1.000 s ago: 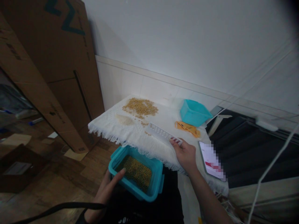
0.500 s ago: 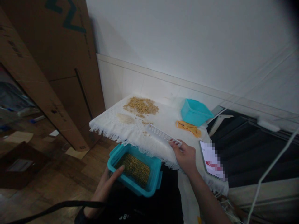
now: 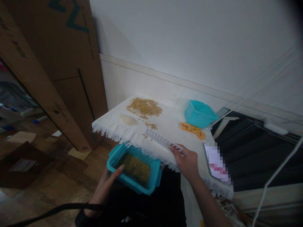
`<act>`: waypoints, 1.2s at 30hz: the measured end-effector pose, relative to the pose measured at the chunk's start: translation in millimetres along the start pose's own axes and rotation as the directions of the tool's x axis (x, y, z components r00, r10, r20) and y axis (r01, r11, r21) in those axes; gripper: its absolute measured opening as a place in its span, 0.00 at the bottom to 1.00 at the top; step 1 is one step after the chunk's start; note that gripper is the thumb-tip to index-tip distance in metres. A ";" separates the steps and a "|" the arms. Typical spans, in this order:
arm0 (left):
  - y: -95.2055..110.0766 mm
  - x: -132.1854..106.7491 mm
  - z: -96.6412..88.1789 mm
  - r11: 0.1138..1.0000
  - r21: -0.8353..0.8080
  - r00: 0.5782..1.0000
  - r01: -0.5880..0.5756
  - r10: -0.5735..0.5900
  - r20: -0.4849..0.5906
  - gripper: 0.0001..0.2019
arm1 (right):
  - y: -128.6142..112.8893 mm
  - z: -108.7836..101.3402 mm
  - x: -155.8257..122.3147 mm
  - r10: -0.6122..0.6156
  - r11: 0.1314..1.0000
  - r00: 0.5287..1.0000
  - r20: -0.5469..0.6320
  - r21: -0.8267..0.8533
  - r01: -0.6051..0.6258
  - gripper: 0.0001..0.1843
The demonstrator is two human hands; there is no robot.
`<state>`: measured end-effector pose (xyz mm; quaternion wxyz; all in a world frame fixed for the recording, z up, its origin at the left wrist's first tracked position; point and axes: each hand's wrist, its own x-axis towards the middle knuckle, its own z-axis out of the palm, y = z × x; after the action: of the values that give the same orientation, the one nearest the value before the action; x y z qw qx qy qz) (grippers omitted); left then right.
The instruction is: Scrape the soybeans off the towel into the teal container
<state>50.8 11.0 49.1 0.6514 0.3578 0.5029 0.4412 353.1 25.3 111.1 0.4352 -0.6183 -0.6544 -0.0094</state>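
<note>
My left hand point(image 3: 110, 178) grips the near left side of a teal plastic basin point(image 3: 155, 179), thumb over its rim. Yellowish beans point(image 3: 137, 167) cover the basin's bottom; it sits just below the table's front edge. In my right hand point(image 3: 187, 159) is a long white slotted plastic strip point(image 3: 162, 138), held by its right end. The strip lies low over the cloth, close to the fringe, with a few loose beans point(image 3: 148, 137) by its far left end. Beyond it are a small scatter of beans point(image 3: 151, 125) and a large heap of beans point(image 3: 145, 107).
A white fringed cloth point(image 3: 170, 116) covers the table. On it are a pale pile of fine grains point(image 3: 127, 119), a second teal basin point(image 3: 201, 115), a folded orange cloth point(image 3: 193, 130) and a phone point(image 3: 216, 164). A tall cardboard box point(image 3: 71, 78) stands left; the wall is behind.
The white strip has moved toward the table's front edge and slightly left. The basin in my left hand has shifted a little left and upward in view.
</note>
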 end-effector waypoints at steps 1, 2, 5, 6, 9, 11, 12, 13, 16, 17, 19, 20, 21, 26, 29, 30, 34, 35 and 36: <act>0.6 0.8 -0.5 1.000 -0.002 1.000 -0.001 0.001 0.003 0.37 | -1.0 0.1 -1.4 -0.021 1.000 1.000 0.004 -0.001 0.021 0.16; 1.3 1.7 -1.2 1.000 -0.002 1.000 0.001 -0.001 0.006 0.37 | -2.2 0.0 -2.9 -0.045 0.999 0.999 0.008 0.000 0.045 0.16; 3.8 3.5 -2.6 0.999 0.003 0.999 0.037 -0.037 -0.001 0.40 | -7.2 -2.0 -8.4 -0.092 0.996 0.995 0.034 0.000 0.092 0.16; 5.1 3.7 -2.4 0.999 0.000 0.999 0.050 -0.050 -0.014 0.41 | -9.3 -3.1 -10.6 -0.096 0.995 0.994 0.048 -0.003 0.096 0.17; 10.4 2.7 0.3 0.998 -0.007 0.995 0.064 -0.064 -0.073 0.43 | -16.1 -7.1 -17.6 -0.108 0.994 0.989 0.098 -0.013 0.109 0.18; 13.8 1.3 2.9 0.997 -0.015 0.991 0.074 -0.076 -0.109 0.44 | -20.8 -9.4 -21.8 -0.125 0.992 0.984 0.126 -0.003 0.126 0.18; 15.0 0.6 3.9 0.996 -0.027 0.989 0.085 -0.088 -0.118 0.44 | -22.9 -10.2 -23.3 -0.132 0.991 0.981 0.139 0.007 0.132 0.17; 15.7 0.1 4.4 0.994 -0.043 0.988 0.097 -0.102 -0.120 0.44 | -24.5 -10.7 -24.1 -0.137 0.991 0.979 0.152 0.020 0.136 0.17; 14.9 -0.1 3.7 0.991 -0.077 0.989 0.107 -0.114 -0.092 0.44 | -25.3 -9.0 -21.6 -0.127 0.992 0.980 0.155 0.035 0.123 0.17; 14.1 0.3 2.9 0.992 -0.074 0.991 0.101 -0.107 -0.080 0.44 | -24.0 -7.3 -19.1 -0.108 0.994 0.986 0.127 0.026 0.105 0.16; 12.4 1.4 1.4 0.994 -0.056 0.993 0.091 -0.095 -0.071 0.44 | -19.7 -2.2 -12.4 -0.059 0.998 0.998 0.033 0.003 0.059 0.16; 12.1 1.8 1.0 0.995 -0.045 0.993 0.091 -0.094 -0.073 0.44 | -17.2 0.9 -8.7 -0.036 0.999 0.999 -0.014 -0.001 0.036 0.16; 12.1 2.1 0.9 0.995 -0.037 0.993 0.093 -0.096 -0.076 0.44 | -15.0 4.2 -5.1 -0.021 1.000 0.999 -0.047 0.002 0.021 0.16; 16.7 1.1 3.0 0.993 -0.063 0.992 0.103 -0.107 -0.071 0.41 | -12.8 15.9 4.5 -0.057 0.997 0.998 0.005 0.046 0.056 0.13; 18.5 1.1 2.7 0.990 -0.067 0.988 0.122 -0.128 -0.089 0.41 | -15.4 17.0 2.1 -0.107 0.993 0.993 0.044 0.061 0.104 0.13; 18.5 1.4 2.0 0.990 -0.066 0.987 0.128 -0.134 -0.092 0.41 | -15.8 16.7 0.3 -0.124 0.990 0.991 0.055 0.069 0.120 0.13; 16.5 3.5 -2.3 0.989 -0.062 0.987 0.134 -0.139 -0.085 0.42 | -16.0 14.3 -10.0 -0.172 0.983 0.979 0.108 0.084 0.163 0.15; 15.9 3.9 -3.5 0.989 -0.059 0.987 0.137 -0.142 -0.080 0.42 | -16.5 13.4 -12.9 -0.175 0.983 0.976 0.132 0.085 0.165 0.16; 15.5 4.4 -4.6 0.988 -0.056 0.987 0.142 -0.146 -0.075 0.42 | -17.6 12.4 -15.6 -0.178 0.982 0.972 0.156 0.089 0.165 0.16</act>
<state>43.5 20.6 60.6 0.6701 0.2864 0.5413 0.4195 329.6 15.4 103.6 0.4008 -0.5412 -0.7387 0.0282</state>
